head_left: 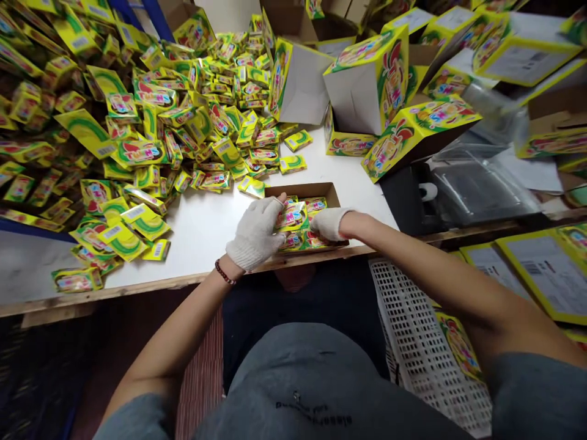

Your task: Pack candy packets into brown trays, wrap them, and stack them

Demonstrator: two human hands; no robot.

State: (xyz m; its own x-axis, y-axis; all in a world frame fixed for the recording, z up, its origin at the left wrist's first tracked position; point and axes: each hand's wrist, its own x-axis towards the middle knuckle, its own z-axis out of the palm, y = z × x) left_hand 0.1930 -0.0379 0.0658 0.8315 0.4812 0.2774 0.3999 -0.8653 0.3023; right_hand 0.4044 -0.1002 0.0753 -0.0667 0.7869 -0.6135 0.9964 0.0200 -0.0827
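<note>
Both hands are at one open brown carton [331, 194], set at the near edge of the white table [206, 223], right in front of the wearer. Yellow-and-green candy packs [293, 216] sit inside it, printed faces up, in a row farther in and a row nearer the wearer. My left hand [257, 232], in a white knit glove with bare fingertips showing, lies over the carton's left end, fingers spread along the ends of the packs. My right hand [329, 224], gloved too, comes in over the right side, fingers bent down onto the packs. Fingertips partly hidden on that side, so from here I can't tell whether either hand is gripping a pack or just touching.

Big loose pile [142, 153] of the same packs covers the table's left and far left, tumbled every way; a few strays lie just beyond the carton. Printed display boxes [389, 85] stand and lean at the far right, several open. Nearer on the right, clear plastic film [486, 186] lies by a black case [406, 201]. Below table level on the right: a white perforated crate [408, 311], with printed card pieces [458, 342] beside or in it. Beaded bracelet [224, 273] on the left wrist, gray shirt [312, 379] below.
</note>
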